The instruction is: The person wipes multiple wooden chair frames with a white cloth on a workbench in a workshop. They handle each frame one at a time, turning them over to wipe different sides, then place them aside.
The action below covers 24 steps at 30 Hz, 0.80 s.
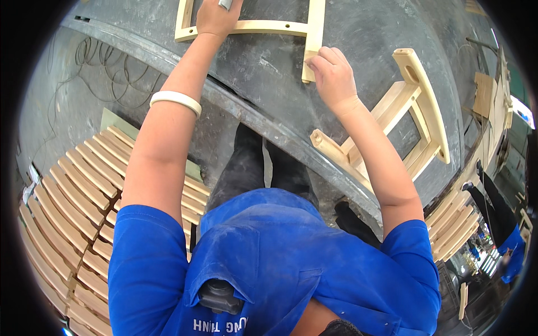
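The left hand [216, 17] lies over the curved rail of a pale, unfinished wooden frame [269, 27]; a small flat grey piece [225, 3] shows at its fingers. The fingertips pass beyond the upper limit of view, so I cannot tell whether they are pressed together or spread. The right hand [335, 77] is bent, thumb and fingers drawn close, at the near end of the frame's right-hand post; I cannot tell whether it pinches the post or only touches it.

The frame lies on a grey, scuffed metal worktable [258, 61], beneath the left hand and extending across to the right hand. To the right of the right hand, well apart from the first frame, a second pale wooden frame with a curved, slotted rail [430, 106] rests on the same surface. Below and left of the left hand, beyond the table edge, curved pale wooden slats [95, 175] lie in rows.
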Available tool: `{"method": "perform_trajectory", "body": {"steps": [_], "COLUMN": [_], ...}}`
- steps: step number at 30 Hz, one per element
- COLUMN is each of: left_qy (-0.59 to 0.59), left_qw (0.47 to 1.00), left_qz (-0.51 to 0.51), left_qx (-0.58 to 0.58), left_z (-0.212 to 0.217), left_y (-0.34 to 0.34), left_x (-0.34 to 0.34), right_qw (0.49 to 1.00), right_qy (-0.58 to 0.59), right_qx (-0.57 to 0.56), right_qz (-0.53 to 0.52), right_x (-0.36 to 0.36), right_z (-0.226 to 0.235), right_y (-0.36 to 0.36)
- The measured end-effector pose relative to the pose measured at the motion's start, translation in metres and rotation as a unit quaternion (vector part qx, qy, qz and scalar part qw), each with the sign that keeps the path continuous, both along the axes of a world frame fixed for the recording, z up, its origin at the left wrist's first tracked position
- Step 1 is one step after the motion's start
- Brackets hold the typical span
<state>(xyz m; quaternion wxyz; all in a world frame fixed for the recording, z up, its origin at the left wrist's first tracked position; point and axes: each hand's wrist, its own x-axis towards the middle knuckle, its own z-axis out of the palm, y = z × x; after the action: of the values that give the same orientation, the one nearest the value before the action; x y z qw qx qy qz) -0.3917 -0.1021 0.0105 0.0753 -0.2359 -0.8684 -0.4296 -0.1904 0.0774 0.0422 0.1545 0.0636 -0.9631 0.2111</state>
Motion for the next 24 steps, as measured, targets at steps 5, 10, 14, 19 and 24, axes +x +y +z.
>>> {"method": "perform_trajectory", "body": {"steps": [5,10,14,19,24], "left_qy": [0.014,-0.009,-0.027,0.0,-0.003], "left_qw": [1.0,0.999,0.999,0.998,0.999], "left_qz": [-0.015,-0.032,-0.002,-0.004,0.001], "left_qx": [0.0,0.0,-0.043,-0.059,-0.053], "left_z": [0.003,-0.002,-0.011,-0.017,-0.015], "left_y": [0.0,0.0,0.0,0.0,0.001], "left_x": [0.003,0.001,-0.002,-0.001,0.002], "right_qw": [0.999,0.996,0.999,0.994,0.996], "right_qy": [0.046,-0.006,0.016,-0.064,-0.019], "right_qx": [-0.012,-0.082,-0.047,-0.09,-0.082], "right_qz": [-0.004,0.034,0.0,0.011,-0.031], "right_x": [0.007,0.008,0.008,0.024,0.025], "right_z": [0.004,0.008,0.005,0.011,0.016], "right_y": [-0.003,0.002,0.004,0.004,0.013]}}
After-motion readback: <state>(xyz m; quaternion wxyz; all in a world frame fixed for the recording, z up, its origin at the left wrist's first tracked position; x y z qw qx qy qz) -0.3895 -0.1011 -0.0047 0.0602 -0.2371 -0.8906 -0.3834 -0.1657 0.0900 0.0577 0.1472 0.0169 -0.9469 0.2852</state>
